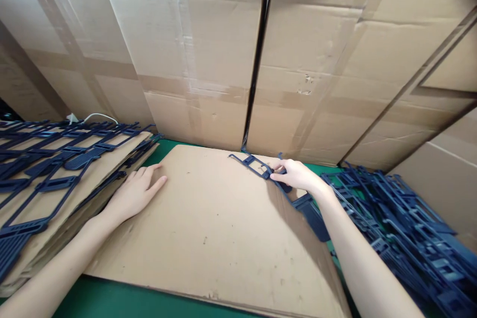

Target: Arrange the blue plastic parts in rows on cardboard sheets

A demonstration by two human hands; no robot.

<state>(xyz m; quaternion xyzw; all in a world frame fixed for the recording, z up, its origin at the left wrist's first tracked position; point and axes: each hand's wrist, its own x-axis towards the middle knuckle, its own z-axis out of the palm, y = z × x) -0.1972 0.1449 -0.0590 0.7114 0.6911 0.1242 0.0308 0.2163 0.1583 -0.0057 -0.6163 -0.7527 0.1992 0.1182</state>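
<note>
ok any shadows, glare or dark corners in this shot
Head view throughout: a soft shadow falls on the cardboard sheet beside the held blue frame; whitish glare streaks the tape on a box behind; the top right corner goes dark.

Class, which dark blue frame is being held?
The frame in the right hand, over the middle cardboard; others lie in the right pile or left stack.

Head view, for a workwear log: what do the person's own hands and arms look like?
The left hand and right hand are bare, with no gloves, rings or markings visible. No sleeve or watch shows on the left forearm or right forearm.
</note>
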